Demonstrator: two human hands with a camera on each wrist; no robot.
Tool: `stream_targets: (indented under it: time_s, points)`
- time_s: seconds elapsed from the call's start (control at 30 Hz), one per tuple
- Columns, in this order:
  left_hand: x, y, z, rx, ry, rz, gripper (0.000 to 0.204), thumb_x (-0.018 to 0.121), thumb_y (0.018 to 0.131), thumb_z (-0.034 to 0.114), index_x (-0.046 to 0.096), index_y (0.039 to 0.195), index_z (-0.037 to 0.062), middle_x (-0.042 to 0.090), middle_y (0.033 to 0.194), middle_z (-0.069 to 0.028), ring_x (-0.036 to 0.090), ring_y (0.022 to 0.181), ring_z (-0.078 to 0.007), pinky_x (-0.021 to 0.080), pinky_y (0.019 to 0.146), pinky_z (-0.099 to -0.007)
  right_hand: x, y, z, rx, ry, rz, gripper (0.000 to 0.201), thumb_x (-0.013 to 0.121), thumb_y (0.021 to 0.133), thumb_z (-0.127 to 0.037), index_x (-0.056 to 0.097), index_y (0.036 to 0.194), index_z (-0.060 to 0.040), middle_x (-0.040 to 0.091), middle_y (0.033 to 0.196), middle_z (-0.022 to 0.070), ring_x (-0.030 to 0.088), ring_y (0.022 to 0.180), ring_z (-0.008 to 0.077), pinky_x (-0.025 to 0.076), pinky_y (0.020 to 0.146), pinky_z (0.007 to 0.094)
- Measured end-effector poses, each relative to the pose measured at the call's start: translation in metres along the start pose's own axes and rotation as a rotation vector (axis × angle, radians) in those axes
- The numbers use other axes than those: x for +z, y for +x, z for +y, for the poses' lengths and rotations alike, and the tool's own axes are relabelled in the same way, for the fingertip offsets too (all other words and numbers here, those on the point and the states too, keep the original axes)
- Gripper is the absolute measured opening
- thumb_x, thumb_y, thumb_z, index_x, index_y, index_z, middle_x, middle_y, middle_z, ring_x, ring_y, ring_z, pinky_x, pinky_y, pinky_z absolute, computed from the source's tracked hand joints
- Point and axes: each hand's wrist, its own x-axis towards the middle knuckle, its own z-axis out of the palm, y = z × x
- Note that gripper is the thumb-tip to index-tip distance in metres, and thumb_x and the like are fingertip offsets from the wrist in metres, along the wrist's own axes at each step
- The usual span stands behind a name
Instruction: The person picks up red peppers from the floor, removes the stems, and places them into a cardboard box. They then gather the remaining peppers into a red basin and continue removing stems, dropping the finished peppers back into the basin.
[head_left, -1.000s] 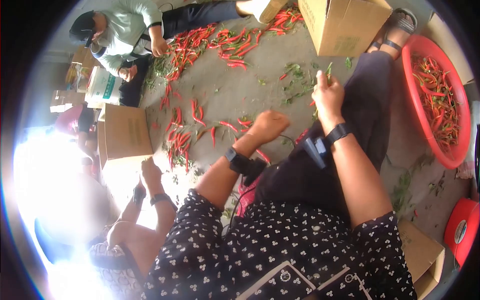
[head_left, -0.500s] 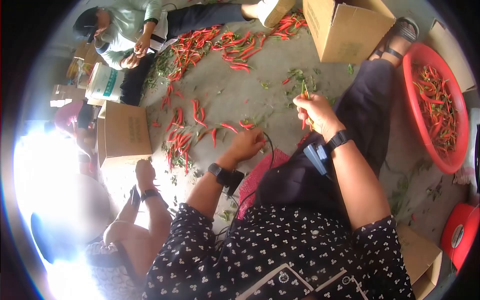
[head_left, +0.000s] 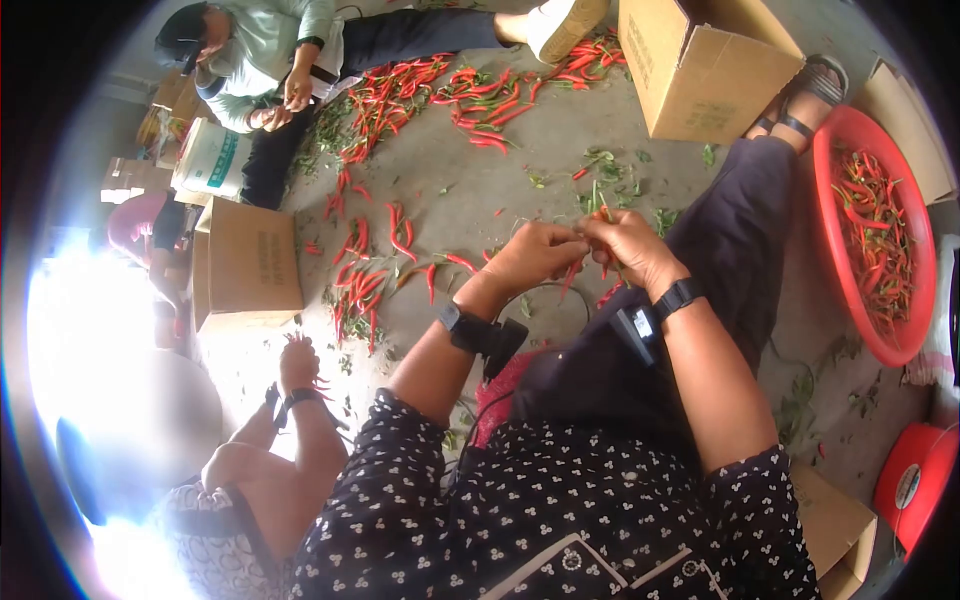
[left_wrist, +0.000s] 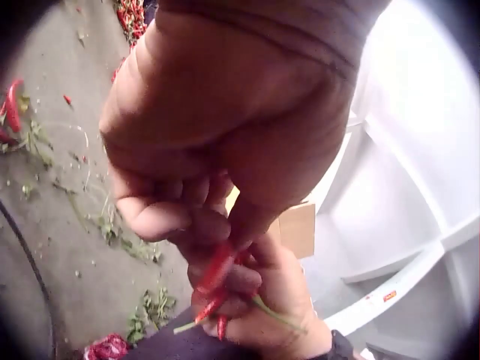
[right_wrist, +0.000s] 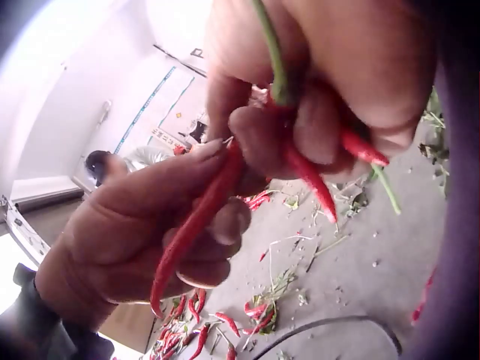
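Observation:
In the head view my left hand (head_left: pixel 535 256) and right hand (head_left: pixel 632 248) meet above the floor. The right wrist view has the left hand (right_wrist: pixel 142 232) pinching a long red chili (right_wrist: pixel 196 225) between thumb and finger, its tip hanging down. Beside it, the curled fingers of my right hand (right_wrist: pixel 337 67) grip several chilies, one red chili (right_wrist: pixel 311 180) poking out below and a green stem (right_wrist: pixel 273 52) above. In the left wrist view the left hand (left_wrist: pixel 225 112) partly hides the right hand (left_wrist: pixel 277 300), and a red chili (left_wrist: pixel 216 270) shows between them.
Red chilies (head_left: pixel 400 90) and leaf scraps lie over the grey floor. A red basin (head_left: pixel 925 280) of chilies stands at right, cartons (head_left: pixel 700 90) at top and left (head_left: pixel 255 260). Two people sit at the left, one at top and one below. A black cable loops near my left wrist.
The left hand has moved up and right to meet the right hand, which held chilies apart from it half a second ago. A chili is now pinched in the left fingers.

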Motion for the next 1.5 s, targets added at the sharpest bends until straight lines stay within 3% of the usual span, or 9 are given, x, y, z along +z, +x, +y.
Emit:
stream_targets:
  time_s: [0.13,0.47,0.57,0.63,0.87,1.03,1.1,1.4,1.5]
  points:
    - [-0.021,-0.004,-0.033,0.054,0.304,0.413,0.015,0.059,0.076,0.018,0.065,0.081,0.0054,0.059,0.067,-0.0072,0.054,0.058,-0.0169,0.044,0.057,-0.0310,-0.012,0.008,0.009,-0.109,0.084,0.186,0.025,0.062,0.080,-0.029,0.055,0.072,-0.0065,0.052,0.062,0.0001,0.047,0.048,0.0084,0.035,0.042,0.0235]
    - [-0.035,-0.021,-0.111,-0.080,0.993,0.211,0.018,0.053,0.067,0.011,0.060,0.082,0.0038,0.061,0.085,-0.0173,0.058,0.081,-0.0368,0.046,0.072,-0.0447,-0.010,0.003,0.002,0.047,0.242,0.147,0.025,0.061,0.081,-0.029,0.053,0.072,-0.0073,0.054,0.061,0.0031,0.058,0.056,0.0152,0.033,0.037,0.0227]
    - [-0.041,-0.007,-0.107,0.041,0.920,0.213,0.015,0.059,0.067,0.011,0.059,0.081,0.0067,0.058,0.079,-0.0115,0.057,0.066,-0.0275,0.046,0.060,-0.0391,-0.014,0.006,0.010,-0.002,0.191,0.070,0.019,0.065,0.076,-0.024,0.056,0.074,-0.0075,0.055,0.062,0.0031,0.057,0.055,0.0134,0.033,0.039,0.0227]
    - [-0.042,-0.001,-0.074,-0.254,-0.070,0.264,0.009,0.059,0.070,0.009,0.057,0.078,0.0053,0.057,0.075,-0.0060,0.054,0.061,-0.0163,0.043,0.053,-0.0317,-0.010,-0.001,0.006,0.011,0.115,0.072,0.019,0.066,0.074,-0.023,0.057,0.076,-0.0074,0.055,0.062,0.0027,0.055,0.055,0.0124,0.034,0.040,0.0234]
    - [0.001,0.015,-0.009,-0.121,-0.794,0.092,0.006,0.055,0.079,0.010,0.056,0.077,0.0052,0.051,0.065,-0.0017,0.046,0.056,-0.0103,0.036,0.051,-0.0243,-0.002,-0.004,0.002,-0.026,-0.107,-0.001,0.018,0.066,0.073,-0.018,0.060,0.083,-0.0037,0.055,0.070,0.0015,0.049,0.056,0.0092,0.040,0.051,0.0245]
    - [0.004,0.010,-0.005,0.168,-0.023,0.225,0.018,0.049,0.087,0.020,0.057,0.084,0.0038,0.056,0.071,-0.0046,0.054,0.063,-0.0144,0.043,0.057,-0.0280,-0.006,0.003,0.007,-0.062,-0.026,0.098,0.014,0.057,0.076,-0.013,0.059,0.084,-0.0023,0.056,0.071,0.0043,0.050,0.057,0.0106,0.041,0.052,0.0246]
    - [-0.007,0.018,-0.018,-0.093,-1.124,0.430,0.027,0.045,0.090,0.025,0.056,0.093,0.0009,0.058,0.078,-0.0065,0.054,0.062,-0.0159,0.045,0.058,-0.0287,-0.007,0.002,0.005,-0.058,-0.002,0.134,0.014,0.056,0.077,-0.013,0.059,0.085,-0.0021,0.057,0.072,0.0048,0.050,0.056,0.0108,0.041,0.051,0.0245]
    - [0.023,0.025,-0.007,-0.093,-0.754,0.210,0.038,0.039,0.092,0.031,0.062,0.096,0.0016,0.058,0.082,-0.0064,0.052,0.070,-0.0148,0.041,0.059,-0.0264,0.001,-0.010,-0.005,-0.054,-0.167,-0.041,0.018,0.062,0.077,-0.021,0.061,0.085,-0.0049,0.055,0.067,0.0000,0.048,0.052,0.0079,0.039,0.047,0.0222]
    - [0.019,0.021,0.002,0.027,-0.594,0.473,0.036,0.043,0.089,0.034,0.062,0.094,0.0027,0.056,0.081,-0.0047,0.050,0.069,-0.0151,0.040,0.057,-0.0298,0.001,-0.010,-0.006,0.010,-0.146,-0.019,0.014,0.063,0.076,-0.019,0.059,0.080,-0.0059,0.052,0.063,-0.0012,0.045,0.049,0.0074,0.036,0.044,0.0215]
